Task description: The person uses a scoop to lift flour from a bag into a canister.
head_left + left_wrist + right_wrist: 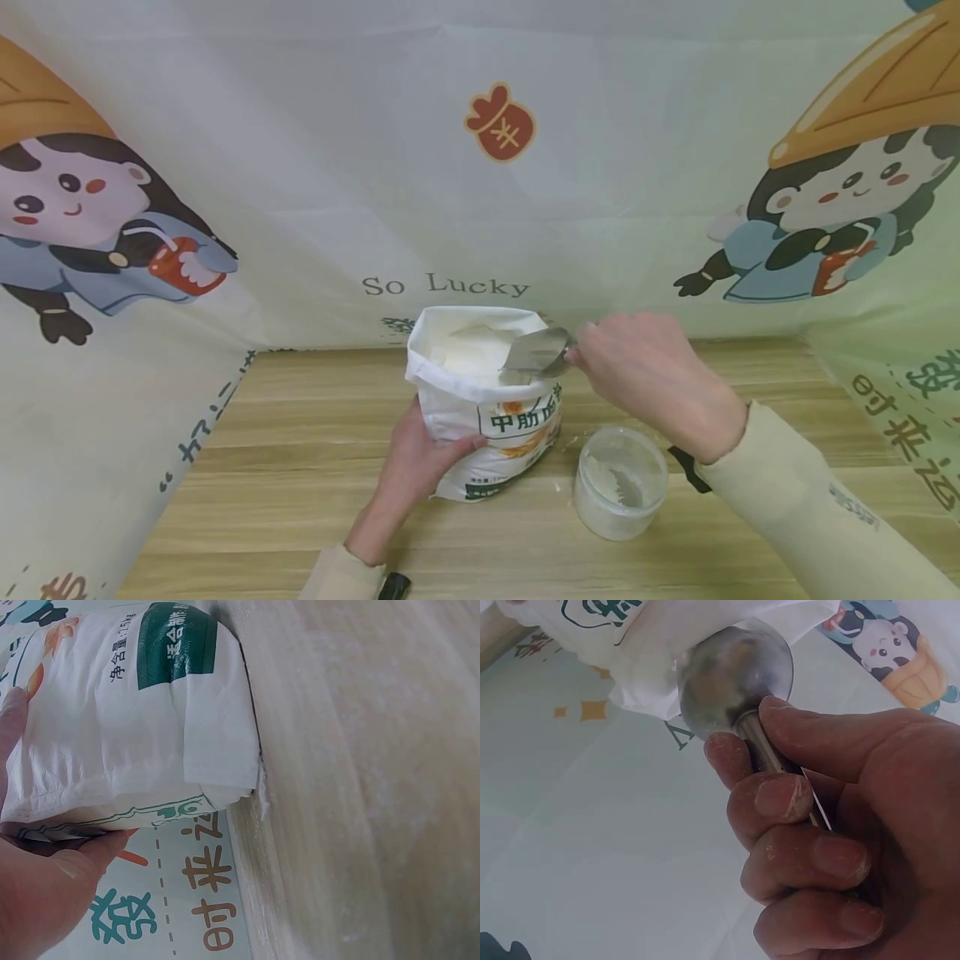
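A white flour bag [457,417] stands on the table with its top folded outward and white flour [472,346] showing inside. My left hand [420,458] grips its lower left side, thumb across the printed front and the other fingers behind. In the left wrist view the bag's base [217,742] meets the tabletop. My right hand [645,375] holds a metal scoop [536,352] by the handle, its bowl tilted over the right part of the bag's mouth. The right wrist view has the fingers [784,799] curled round that handle, and the bowl [731,675] against the white bag.
Right of the bag stands a clear round tub [621,500] with white powder on its inner wall. White specks lie on the wood-grain table [300,450] near it. A printed cloth [360,183] forms walls at the back and sides.
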The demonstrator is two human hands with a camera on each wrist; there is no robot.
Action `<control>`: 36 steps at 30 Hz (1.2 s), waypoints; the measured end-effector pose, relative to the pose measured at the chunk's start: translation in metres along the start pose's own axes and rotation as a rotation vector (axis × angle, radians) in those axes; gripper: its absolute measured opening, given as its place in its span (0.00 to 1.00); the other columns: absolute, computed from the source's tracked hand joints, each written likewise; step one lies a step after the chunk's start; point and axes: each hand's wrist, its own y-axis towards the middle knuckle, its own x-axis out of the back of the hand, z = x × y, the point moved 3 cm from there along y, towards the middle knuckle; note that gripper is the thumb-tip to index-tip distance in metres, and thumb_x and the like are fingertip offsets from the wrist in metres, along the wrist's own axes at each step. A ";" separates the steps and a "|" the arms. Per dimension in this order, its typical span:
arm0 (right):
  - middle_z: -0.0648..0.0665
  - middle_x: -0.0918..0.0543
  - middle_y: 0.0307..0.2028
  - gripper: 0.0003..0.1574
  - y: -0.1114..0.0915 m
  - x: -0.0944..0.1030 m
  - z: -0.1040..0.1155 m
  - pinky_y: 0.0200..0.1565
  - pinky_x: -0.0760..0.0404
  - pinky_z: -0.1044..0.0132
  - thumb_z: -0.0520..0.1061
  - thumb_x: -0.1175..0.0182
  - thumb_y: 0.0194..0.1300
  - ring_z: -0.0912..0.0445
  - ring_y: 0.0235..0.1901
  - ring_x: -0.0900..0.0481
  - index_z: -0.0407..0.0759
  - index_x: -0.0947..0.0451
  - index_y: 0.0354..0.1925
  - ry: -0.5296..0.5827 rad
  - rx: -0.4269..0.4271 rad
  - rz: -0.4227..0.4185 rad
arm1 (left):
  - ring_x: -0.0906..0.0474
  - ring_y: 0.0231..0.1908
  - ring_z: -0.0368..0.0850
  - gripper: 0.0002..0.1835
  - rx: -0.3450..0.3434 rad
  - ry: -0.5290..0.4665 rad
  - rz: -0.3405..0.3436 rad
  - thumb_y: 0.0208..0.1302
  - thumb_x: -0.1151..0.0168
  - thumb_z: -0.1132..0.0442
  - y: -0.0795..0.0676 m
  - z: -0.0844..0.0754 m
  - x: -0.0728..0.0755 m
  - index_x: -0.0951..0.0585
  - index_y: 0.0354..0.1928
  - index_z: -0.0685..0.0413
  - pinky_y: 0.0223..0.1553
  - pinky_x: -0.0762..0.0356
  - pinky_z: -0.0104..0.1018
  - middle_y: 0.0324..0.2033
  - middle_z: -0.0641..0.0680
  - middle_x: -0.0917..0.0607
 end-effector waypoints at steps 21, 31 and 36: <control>0.51 0.30 0.14 0.16 0.023 -0.019 0.014 0.16 0.37 0.67 0.50 0.35 0.73 0.58 0.17 0.37 0.44 0.15 0.29 0.003 -0.012 0.053 | 0.18 0.51 0.53 0.42 0.001 -0.001 -0.003 0.46 0.14 0.61 0.001 0.000 -0.001 0.26 0.64 0.56 0.56 0.20 0.54 0.51 0.56 0.14; 0.50 0.27 0.16 0.19 0.033 -0.027 0.020 0.16 0.32 0.64 0.45 0.35 0.72 0.56 0.18 0.33 0.46 0.19 0.22 0.003 -0.002 0.007 | 0.17 0.49 0.53 0.42 0.013 0.000 -0.004 0.46 0.14 0.61 0.000 0.001 0.000 0.26 0.64 0.55 0.55 0.20 0.53 0.49 0.55 0.14; 0.49 0.24 0.18 0.14 0.039 -0.029 0.024 0.17 0.28 0.61 0.43 0.36 0.72 0.55 0.19 0.29 0.45 0.16 0.27 -0.002 0.012 0.007 | 0.17 0.49 0.52 0.42 0.025 0.009 -0.002 0.47 0.15 0.60 0.000 0.000 0.000 0.27 0.64 0.55 0.55 0.19 0.53 0.49 0.55 0.14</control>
